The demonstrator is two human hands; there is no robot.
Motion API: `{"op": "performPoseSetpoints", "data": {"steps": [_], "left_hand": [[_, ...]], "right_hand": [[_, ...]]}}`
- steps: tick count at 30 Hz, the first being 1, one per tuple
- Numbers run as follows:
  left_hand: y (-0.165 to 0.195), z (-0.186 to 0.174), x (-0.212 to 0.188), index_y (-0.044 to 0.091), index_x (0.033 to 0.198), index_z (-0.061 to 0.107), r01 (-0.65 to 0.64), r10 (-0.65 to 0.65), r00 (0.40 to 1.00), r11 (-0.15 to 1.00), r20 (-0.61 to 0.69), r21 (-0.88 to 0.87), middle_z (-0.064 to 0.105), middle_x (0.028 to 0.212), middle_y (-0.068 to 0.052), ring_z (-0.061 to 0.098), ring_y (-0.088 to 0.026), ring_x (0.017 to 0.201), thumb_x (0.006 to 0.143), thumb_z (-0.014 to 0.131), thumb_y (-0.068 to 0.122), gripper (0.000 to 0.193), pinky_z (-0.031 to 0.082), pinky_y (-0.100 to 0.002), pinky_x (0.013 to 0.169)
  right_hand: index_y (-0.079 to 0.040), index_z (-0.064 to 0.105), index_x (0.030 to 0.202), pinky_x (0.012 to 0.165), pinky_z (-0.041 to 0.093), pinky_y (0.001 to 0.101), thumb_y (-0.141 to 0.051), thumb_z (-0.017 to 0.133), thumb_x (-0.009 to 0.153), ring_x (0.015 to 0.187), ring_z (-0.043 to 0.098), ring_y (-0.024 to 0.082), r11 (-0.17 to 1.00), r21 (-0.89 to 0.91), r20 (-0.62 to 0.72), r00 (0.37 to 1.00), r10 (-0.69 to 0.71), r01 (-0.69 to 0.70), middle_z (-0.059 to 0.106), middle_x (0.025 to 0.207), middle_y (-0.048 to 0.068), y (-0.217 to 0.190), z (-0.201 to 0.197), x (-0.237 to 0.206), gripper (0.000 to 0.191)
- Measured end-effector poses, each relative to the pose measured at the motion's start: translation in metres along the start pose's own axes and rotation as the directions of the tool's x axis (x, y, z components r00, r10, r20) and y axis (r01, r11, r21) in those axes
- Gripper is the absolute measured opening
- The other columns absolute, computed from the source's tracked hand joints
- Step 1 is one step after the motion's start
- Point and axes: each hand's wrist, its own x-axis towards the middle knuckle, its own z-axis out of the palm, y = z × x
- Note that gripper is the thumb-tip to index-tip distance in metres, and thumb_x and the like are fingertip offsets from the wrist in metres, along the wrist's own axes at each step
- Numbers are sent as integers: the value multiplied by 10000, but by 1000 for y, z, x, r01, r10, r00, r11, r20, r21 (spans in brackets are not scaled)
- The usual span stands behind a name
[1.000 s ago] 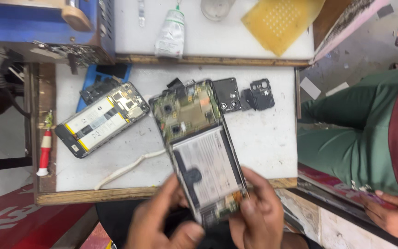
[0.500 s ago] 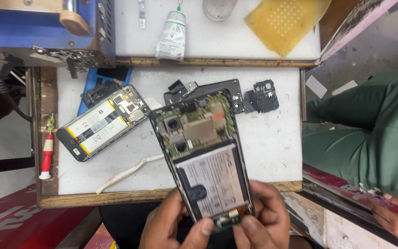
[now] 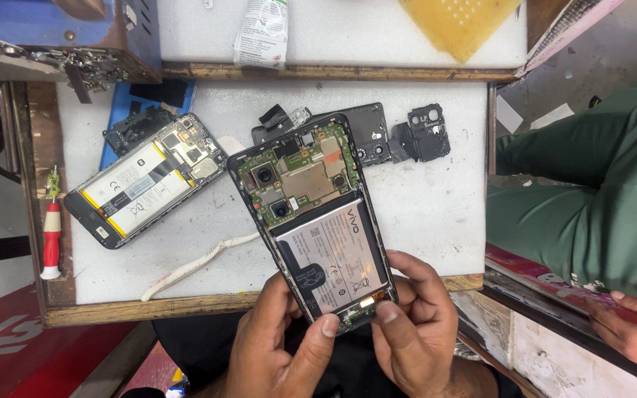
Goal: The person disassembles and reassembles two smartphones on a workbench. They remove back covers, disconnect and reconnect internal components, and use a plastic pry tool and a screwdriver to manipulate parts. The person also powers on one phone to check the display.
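An opened smartphone [image 3: 311, 221] with its back cover off shows a green circuit board, camera modules and a grey battery. Both hands hold it by its lower end above the front edge of the white work board [image 3: 436, 199]. My left hand [image 3: 278, 346] grips the lower left side, thumb on the bottom edge. My right hand [image 3: 414, 324] grips the lower right side, thumb pressed near the bottom connector area. The phone's top end points away from me, tilted slightly left.
A second opened phone [image 3: 141, 180] with a white battery lies at the left. Black cover pieces [image 3: 418, 136] rest at the back. A red-handled screwdriver [image 3: 51, 236] lies at the left edge. A white strip [image 3: 193, 265], a white tube [image 3: 262, 33], a yellow cloth [image 3: 458, 22]. A person in green [image 3: 591, 191] sits right.
The held phone has shifted slightly up and away from me, and both thumbs have settled on its bottom end. The items on the board have not moved.
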Motion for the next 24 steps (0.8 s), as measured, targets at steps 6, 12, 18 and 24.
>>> {"op": "performPoseSetpoints", "data": {"steps": [6,12,18,24], "left_hand": [[-1,1,0,-74,1519,350,17,-17,1000,998,7,-54,703,1329,-235,694,-261,1260,1013,598,54,578,519,-423,1097],[-2,0,2,-79,1507,363,-10,10,1000,1000,24,-4,725,1301,-238,718,-269,1224,1020,595,53,556,537,-417,1073],[-3,-1,3,-93,1480,373,-88,85,995,994,46,68,712,1329,-254,722,-311,1282,1037,584,48,511,544,-424,1092],[-8,-2,4,-93,1465,389,-116,114,993,988,26,107,730,1296,-240,730,-292,1260,1033,590,43,495,556,-405,1079]], "right_hand": [[134,377,1512,1038,576,411,54,616,989,1174,708,303,972,-231,-20,998,-56,50,694,1231,333,1,0,-1,580],[123,400,1498,999,600,361,35,641,974,1186,712,270,892,-438,20,993,-112,109,684,1275,322,-3,0,1,583],[118,399,1471,1068,574,390,69,595,982,1271,663,286,919,-371,-9,989,-147,134,620,1370,323,2,4,5,529],[83,373,1508,1023,597,382,100,578,1018,1220,694,300,959,-264,19,995,-100,101,655,1299,339,3,4,9,531]]}}
